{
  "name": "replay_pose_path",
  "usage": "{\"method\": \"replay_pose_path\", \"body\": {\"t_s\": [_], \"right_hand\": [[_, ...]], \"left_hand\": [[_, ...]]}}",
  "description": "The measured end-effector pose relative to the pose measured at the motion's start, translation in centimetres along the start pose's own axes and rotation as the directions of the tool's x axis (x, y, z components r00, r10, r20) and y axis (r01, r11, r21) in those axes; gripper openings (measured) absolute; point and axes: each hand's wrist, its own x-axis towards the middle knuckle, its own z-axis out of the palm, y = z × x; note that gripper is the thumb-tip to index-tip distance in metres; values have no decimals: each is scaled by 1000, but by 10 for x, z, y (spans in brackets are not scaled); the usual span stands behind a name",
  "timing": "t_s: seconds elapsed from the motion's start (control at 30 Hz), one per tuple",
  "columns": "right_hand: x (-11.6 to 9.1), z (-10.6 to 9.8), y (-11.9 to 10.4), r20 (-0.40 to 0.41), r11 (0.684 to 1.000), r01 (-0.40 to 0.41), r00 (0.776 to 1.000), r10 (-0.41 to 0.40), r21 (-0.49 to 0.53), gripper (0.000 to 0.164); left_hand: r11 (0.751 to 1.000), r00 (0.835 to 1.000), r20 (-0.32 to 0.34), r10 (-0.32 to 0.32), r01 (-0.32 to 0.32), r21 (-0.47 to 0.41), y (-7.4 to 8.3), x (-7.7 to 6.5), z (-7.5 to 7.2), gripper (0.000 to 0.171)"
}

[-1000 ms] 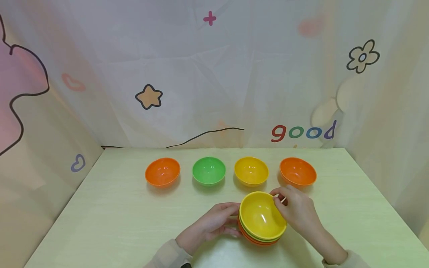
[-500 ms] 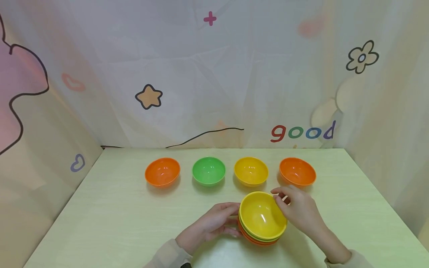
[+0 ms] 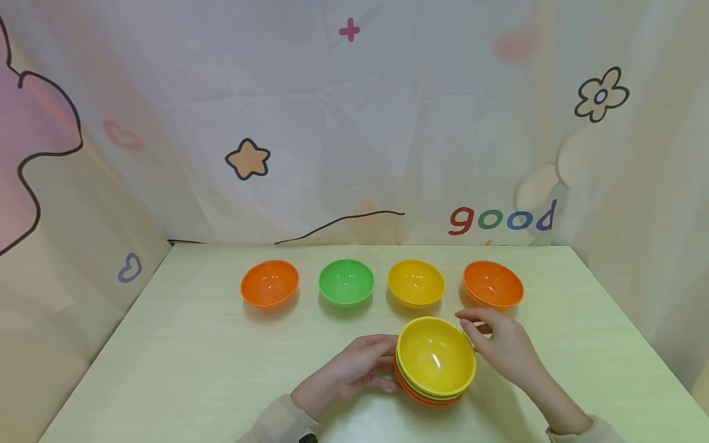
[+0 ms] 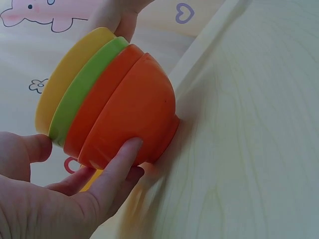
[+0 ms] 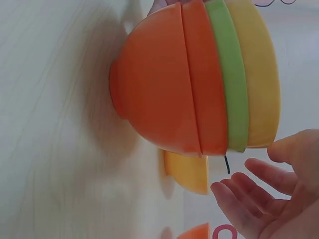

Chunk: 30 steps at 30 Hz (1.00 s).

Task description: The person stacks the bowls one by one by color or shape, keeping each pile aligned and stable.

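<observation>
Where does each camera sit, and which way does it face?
Head: on the head, facing forward and down at the table, bowl stack and row of four bowls; left hand, right hand and sleeves show.
Left wrist: on that wrist, facing the stack's side; left hand near, part of the right beyond.
Right wrist: on that wrist, facing the stack; right hand shows, left barely.
Both wrist views share the stack, side-on.

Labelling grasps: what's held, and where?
Bowl stack: the left hand holds its side, thumb by the green bowl, fingers against the lowest orange bowl. The right hand grips nothing, thumb at the top yellow bowl.
</observation>
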Motion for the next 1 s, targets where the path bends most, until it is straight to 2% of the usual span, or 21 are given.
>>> {"method": "replay_pose_path", "body": {"t_s": [0.13, 0.27, 0.4, 0.57, 0.77, 1.0], "right_hand": [[0, 0, 7, 120, 979, -130, 986, 112, 155, 30], [1, -1, 15, 265, 918, -265, 946, 188, 294, 45], [0, -1, 22, 360, 852, -348, 910, 207, 391, 53], [-5, 3, 32, 422, 788, -392, 887, 188, 474, 59], [-9, 6, 39, 479, 752, -400, 868, 128, 524, 62], [-12, 8, 44, 561, 700, -457, 822, 96, 549, 67]], "left_hand": [[1000, 1000, 1, -1, 1, -1, 1, -1, 0, 40], [1000, 1000, -5, -3, 3, 3, 1, 0, 0, 40], [1000, 1000, -8, -10, 10, 5, 1, 0, 0, 40], [1000, 1000, -7, -9, 9, 7, 0, 1, 0, 40], [1000, 1000, 1, 1, -1, 7, 1, 0, 0, 40], [1000, 1000, 3, -2, 2, 7, -1, 1, -1, 41]]}}
